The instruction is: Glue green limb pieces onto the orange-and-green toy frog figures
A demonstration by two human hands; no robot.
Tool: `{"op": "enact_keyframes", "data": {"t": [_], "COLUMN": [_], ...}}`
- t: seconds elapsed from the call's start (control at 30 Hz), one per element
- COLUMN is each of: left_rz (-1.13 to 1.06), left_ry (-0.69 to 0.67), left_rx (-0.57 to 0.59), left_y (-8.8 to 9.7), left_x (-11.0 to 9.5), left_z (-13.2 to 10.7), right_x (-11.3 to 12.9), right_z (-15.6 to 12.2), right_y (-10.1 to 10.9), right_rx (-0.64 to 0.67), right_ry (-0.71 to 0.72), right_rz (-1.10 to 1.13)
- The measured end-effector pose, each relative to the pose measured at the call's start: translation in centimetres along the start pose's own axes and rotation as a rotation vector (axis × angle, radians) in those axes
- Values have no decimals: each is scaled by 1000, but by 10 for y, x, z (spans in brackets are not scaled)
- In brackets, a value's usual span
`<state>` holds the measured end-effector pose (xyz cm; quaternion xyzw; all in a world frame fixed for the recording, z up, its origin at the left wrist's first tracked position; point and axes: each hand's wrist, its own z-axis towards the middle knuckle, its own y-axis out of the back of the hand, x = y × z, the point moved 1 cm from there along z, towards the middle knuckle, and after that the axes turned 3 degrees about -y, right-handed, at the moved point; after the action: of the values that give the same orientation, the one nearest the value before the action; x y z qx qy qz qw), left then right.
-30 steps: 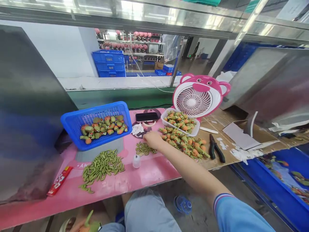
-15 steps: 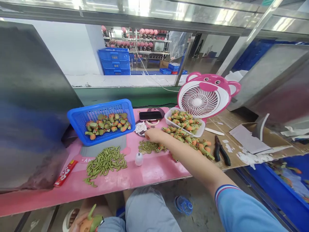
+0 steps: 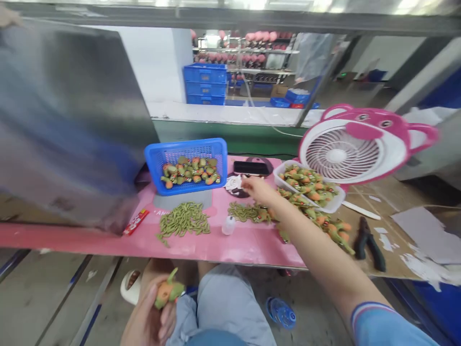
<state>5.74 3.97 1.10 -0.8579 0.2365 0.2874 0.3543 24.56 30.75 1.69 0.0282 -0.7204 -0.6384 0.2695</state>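
My left hand (image 3: 151, 319) is low over my lap, closed on an orange and green toy figure (image 3: 166, 291) with a green tail sticking up. My right hand (image 3: 256, 188) reaches across the pink table (image 3: 201, 245), fingers curled, above a small heap of green parts (image 3: 242, 211) and next to a white scrap (image 3: 234, 182); whether it holds anything I cannot make out. A row of the same toy figures (image 3: 320, 222) lies under my right forearm. A white tray (image 3: 333, 205) and a blue basket (image 3: 187, 166) each hold several figures.
A larger heap of green parts (image 3: 184, 218) lies left of a small white bottle (image 3: 228, 225). A phone (image 3: 251, 167), a pink bear fan (image 3: 355, 151), black pliers (image 3: 369, 238), a red packet (image 3: 136, 221) and a grey panel (image 3: 68, 125) at left stand around.
The view has swung left and down. My left hand rose into sight with the toy figure. My right hand shifted slightly toward the white scrap.
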Motion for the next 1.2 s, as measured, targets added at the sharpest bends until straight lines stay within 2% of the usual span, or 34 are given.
{"op": "enact_keyframes", "data": {"t": [0.1, 0.2, 0.27, 0.33, 0.37, 0.5, 0.63, 0.8, 0.93, 1.07, 1.2], "left_rz": [6, 26, 35, 42, 42, 7, -12, -25, -34, -35, -53], "left_ry": [-19, 8, 40, 63, 73, 110, 112, 105, 110, 150, 218], "left_rx": [93, 196, 268, 308, 313, 280, 280, 296, 298, 276, 245], "left_y": [-13, -25, -32, -38, -40, -45, -47, -48, -48, -49, -49], "left_x": [2, 4, 6, 8, 9, 9, 8, 8, 9, 9, 9], "left_z": [-5, -7, -7, -7, -8, -9, -10, -10, -9, -9, -8], "right_x": [20, 52, 76, 94, 101, 109, 109, 111, 112, 111, 108], "right_z": [-31, -73, -99, -116, -122, -127, -126, -128, -129, -129, -129], "right_y": [8, 9, 5, -5, -10, -32, -43, -45, -46, -49, -48], "right_rx": [-147, -183, -117, 10, 61, 82, 104, 144, 112, 54, 100], "right_ry": [62, 205, 431, 508, 510, 435, 352, 310, 307, 311, 362], "right_rz": [206, 463, 939, 1209, 1272, 1378, 1465, 1515, 1486, 1441, 1403]}}
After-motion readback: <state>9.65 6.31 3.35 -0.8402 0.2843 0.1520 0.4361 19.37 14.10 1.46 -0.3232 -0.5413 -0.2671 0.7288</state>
